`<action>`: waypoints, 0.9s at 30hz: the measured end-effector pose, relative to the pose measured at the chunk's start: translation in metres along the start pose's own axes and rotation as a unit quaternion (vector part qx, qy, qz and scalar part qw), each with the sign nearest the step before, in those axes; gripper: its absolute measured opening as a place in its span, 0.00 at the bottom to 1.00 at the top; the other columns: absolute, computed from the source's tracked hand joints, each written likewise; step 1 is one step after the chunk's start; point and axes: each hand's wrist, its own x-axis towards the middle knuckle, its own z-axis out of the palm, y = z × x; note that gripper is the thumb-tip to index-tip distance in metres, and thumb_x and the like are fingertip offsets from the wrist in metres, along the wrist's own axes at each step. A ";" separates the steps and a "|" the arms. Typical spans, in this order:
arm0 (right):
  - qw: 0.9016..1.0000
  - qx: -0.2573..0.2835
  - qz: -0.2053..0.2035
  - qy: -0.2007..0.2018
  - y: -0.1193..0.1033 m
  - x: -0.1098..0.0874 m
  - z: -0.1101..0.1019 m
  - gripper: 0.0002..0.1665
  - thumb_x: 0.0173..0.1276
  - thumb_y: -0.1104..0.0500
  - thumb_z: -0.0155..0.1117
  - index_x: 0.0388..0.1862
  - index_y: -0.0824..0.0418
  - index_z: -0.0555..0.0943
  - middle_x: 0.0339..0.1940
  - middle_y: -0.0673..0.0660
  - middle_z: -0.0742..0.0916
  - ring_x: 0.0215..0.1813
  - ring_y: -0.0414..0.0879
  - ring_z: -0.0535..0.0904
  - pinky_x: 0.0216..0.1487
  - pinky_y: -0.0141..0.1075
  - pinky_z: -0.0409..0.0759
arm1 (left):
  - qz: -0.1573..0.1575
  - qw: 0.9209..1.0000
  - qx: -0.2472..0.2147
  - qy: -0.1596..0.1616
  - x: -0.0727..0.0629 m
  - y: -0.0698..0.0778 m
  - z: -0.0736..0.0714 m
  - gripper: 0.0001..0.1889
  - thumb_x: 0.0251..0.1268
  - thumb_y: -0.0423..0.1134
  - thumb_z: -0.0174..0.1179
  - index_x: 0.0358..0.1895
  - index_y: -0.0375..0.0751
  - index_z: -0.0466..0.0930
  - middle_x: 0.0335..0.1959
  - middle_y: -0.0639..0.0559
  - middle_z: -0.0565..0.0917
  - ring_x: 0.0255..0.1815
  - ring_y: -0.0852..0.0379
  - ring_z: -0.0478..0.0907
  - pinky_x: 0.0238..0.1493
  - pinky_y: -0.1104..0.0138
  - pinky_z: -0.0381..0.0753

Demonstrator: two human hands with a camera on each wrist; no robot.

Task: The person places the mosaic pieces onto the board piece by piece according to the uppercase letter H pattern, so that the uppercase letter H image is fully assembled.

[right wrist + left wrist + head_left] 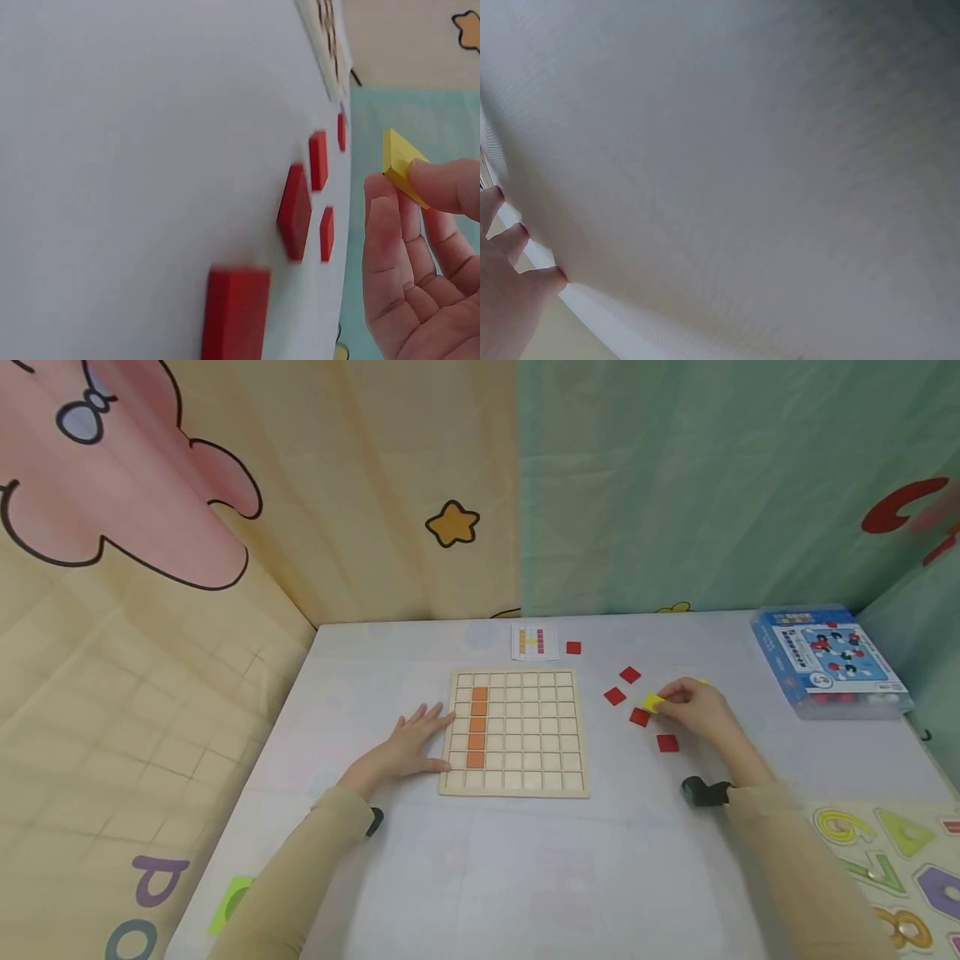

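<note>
A wooden grid board (531,735) lies on the table, with several orange square tiles (477,726) in a line down its second column from the left. My left hand (408,745) rests at the board's left edge, fingers spread and thumb low; in the left wrist view its fingertips (551,279) show at the lower left. Between thumb and fingers, my right hand (697,710) pinches a yellow square tile (401,161), raised over the table right of the board. Several red square tiles (667,743) are scattered beneath and around that hand.
A small pattern card (535,642) lies behind the board, with a red tile (573,647) beside it. Part of another yellow tile (702,682) shows behind the right hand. At back right stands a blue box (832,660); a number-and-shape mat (877,868) lies front right.
</note>
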 end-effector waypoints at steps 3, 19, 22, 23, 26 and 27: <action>0.999 0.035 -0.017 -0.018 -0.021 0.000 0.014 0.21 0.71 0.54 0.62 0.55 0.67 0.74 0.50 0.67 0.82 0.45 0.53 0.79 0.41 0.26 0.79 | 0.000 1.000 0.002 0.001 0.002 0.000 0.000 0.49 0.58 0.55 0.68 0.79 0.50 0.50 0.82 0.42 0.43 0.82 0.38 0.33 0.76 0.36 0.33; 0.989 0.059 -0.099 -0.097 -0.108 0.016 0.117 0.10 0.64 0.56 0.70 0.41 0.59 0.82 0.38 0.56 0.86 0.39 0.46 0.80 0.41 0.32 0.78 | -0.002 1.000 -0.004 0.006 0.000 -0.001 0.000 0.49 0.59 0.53 0.68 0.79 0.49 0.51 0.82 0.42 0.43 0.82 0.38 0.33 0.76 0.37 0.32; 0.986 0.046 -0.115 -0.110 -0.121 0.017 0.129 0.08 0.64 0.57 0.70 0.38 0.58 0.83 0.37 0.54 0.86 0.38 0.45 0.78 0.41 0.32 0.76 | 0.000 1.000 -0.008 0.004 0.000 -0.002 0.001 0.49 0.58 0.54 0.69 0.79 0.49 0.51 0.82 0.43 0.43 0.82 0.38 0.33 0.76 0.37 0.32; 0.986 0.038 -0.120 -0.111 -0.126 0.017 0.131 0.07 0.63 0.57 0.70 0.37 0.58 0.83 0.37 0.54 0.86 0.38 0.45 0.78 0.41 0.32 0.75 | 0.000 1.000 -0.010 0.004 0.001 -0.002 0.001 0.49 0.58 0.54 0.69 0.79 0.49 0.51 0.82 0.42 0.43 0.82 0.38 0.33 0.76 0.37 0.32; 0.985 0.024 -0.126 -0.117 -0.135 0.019 0.138 0.07 0.63 0.57 0.70 0.36 0.59 0.84 0.37 0.54 0.86 0.38 0.45 0.77 0.40 0.32 0.75 | 0.001 1.000 -0.014 0.003 0.001 -0.001 0.002 0.48 0.58 0.53 0.69 0.79 0.49 0.51 0.82 0.43 0.43 0.82 0.38 0.33 0.76 0.37 0.32; 0.985 0.018 -0.128 -0.117 -0.137 0.020 0.139 0.07 0.63 0.57 0.70 0.36 0.59 0.84 0.36 0.54 0.86 0.38 0.45 0.77 0.40 0.32 0.74 | 0.000 1.000 -0.014 0.003 0.001 0.000 0.002 0.48 0.59 0.53 0.69 0.79 0.49 0.51 0.82 0.43 0.43 0.82 0.38 0.33 0.77 0.37 0.32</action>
